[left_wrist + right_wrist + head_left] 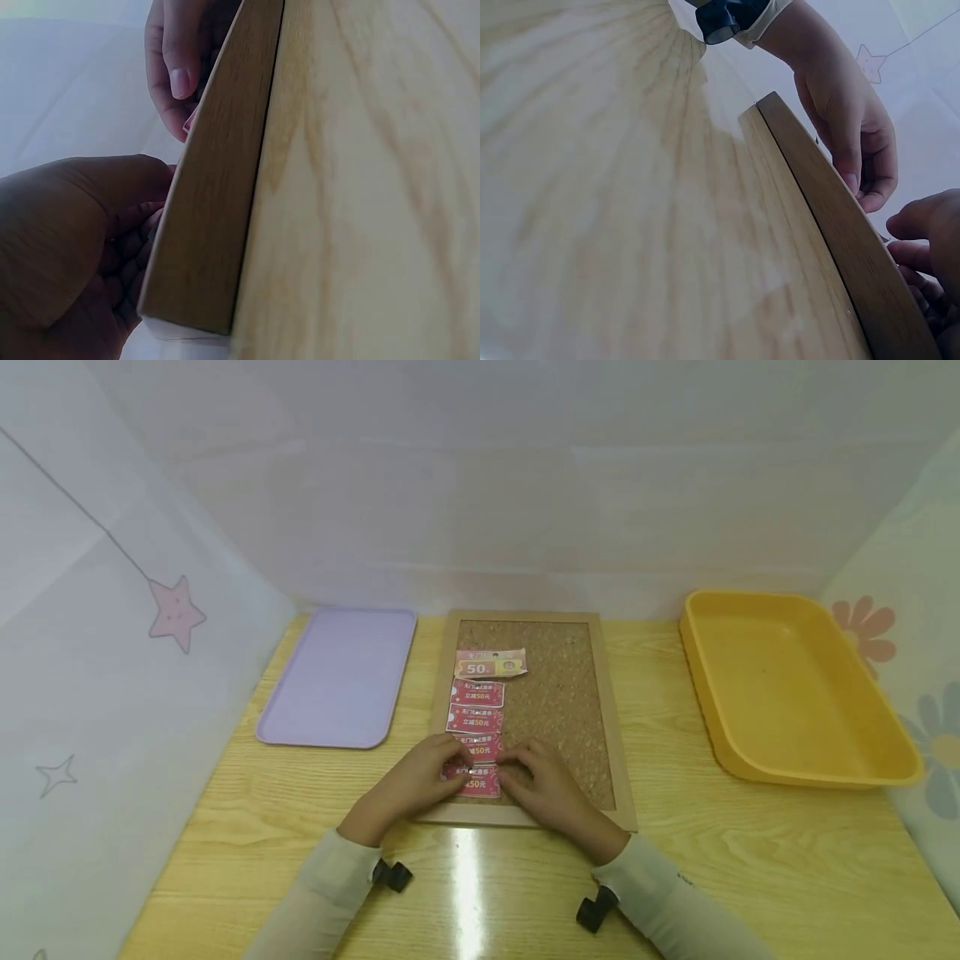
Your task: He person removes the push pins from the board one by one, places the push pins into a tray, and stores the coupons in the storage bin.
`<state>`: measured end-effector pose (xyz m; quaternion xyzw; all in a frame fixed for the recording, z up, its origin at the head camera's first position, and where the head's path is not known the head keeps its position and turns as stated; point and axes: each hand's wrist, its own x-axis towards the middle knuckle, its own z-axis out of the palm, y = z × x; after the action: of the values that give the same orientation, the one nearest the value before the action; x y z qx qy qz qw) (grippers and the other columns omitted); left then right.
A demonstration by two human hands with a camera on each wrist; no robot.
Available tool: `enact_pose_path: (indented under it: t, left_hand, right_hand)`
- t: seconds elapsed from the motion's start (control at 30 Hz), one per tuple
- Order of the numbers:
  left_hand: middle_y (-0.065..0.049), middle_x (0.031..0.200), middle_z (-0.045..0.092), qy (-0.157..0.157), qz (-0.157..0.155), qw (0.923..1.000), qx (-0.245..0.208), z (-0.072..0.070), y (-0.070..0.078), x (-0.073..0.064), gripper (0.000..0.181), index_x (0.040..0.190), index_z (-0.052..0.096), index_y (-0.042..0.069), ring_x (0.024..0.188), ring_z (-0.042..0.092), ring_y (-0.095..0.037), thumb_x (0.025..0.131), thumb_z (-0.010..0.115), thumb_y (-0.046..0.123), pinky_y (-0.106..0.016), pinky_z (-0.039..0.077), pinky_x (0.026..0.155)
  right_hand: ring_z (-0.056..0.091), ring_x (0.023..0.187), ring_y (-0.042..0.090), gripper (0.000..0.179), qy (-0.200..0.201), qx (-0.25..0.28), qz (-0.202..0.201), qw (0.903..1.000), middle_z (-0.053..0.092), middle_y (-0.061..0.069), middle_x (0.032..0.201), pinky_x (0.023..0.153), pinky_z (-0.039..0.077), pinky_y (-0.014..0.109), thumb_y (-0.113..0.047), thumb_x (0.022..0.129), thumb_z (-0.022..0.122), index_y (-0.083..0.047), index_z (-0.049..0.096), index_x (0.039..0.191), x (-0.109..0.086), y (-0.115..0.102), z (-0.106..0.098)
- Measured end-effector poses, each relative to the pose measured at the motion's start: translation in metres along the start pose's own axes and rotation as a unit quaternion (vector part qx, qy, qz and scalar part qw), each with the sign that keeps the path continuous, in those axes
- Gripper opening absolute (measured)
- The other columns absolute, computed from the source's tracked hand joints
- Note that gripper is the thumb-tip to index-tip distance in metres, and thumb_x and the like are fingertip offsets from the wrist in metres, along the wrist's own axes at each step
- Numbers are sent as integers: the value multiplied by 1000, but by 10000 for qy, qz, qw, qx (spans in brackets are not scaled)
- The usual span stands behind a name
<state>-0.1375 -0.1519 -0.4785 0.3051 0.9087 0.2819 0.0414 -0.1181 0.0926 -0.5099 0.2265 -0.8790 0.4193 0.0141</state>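
Several red coupons [476, 718] run in a column down the left half of a cork board [558, 710]. A dark pin dot shows near the top of each. Over the left end of the lowest coupon [483, 785], my left hand [423, 777] pinches with thumb and fingers close to its pin. My right hand [547, 789] holds at that coupon's right edge, thumb and index finger curled in. In the left wrist view a bit of pink paper [190, 120] shows by the right fingertips; the board's wooden frame [217, 180] hides the rest.
A wider pink and yellow coupon [491, 663] tops the column, its edges curling. To the left lies a flat purple tray [341, 677]. A deep yellow tray [802, 693] stands at the right. Pale curtains [510, 510] enclose the wooden table [675, 852] at back and sides.
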Motion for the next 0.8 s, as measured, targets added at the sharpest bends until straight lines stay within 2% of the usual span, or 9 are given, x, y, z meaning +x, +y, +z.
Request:
enact_pose_path:
  t: [0.37,0.67,0.8]
  left_hand:
    - [7,93,59,-221,-239,9995,-36,-1,0,3,11,95,63,17,87,54,-10,88,71,21,-30,49,80]
    - [3,91,58,-644,-163,9978,-20,-8,0,7,10,95,64,14,84,54,-12,90,71,21,-31,49,77]
    - [1,93,59,-707,-74,9973,-158,-9,1,10,11,97,65,12,86,56,-14,90,71,19,-31,50,79]
  right_hand:
    - [52,104,9,18,30,-280,-112,9995,58,-12,106,89,45,36,-30,92,68,-24,70,109,2,1,3]
    - [52,102,7,17,-28,-381,29,9993,58,-13,105,87,45,33,-30,90,71,-24,70,106,3,-2,5]
    - [53,101,9,16,36,-401,55,9992,58,-11,104,86,45,34,-28,90,71,-22,71,105,3,-3,2]
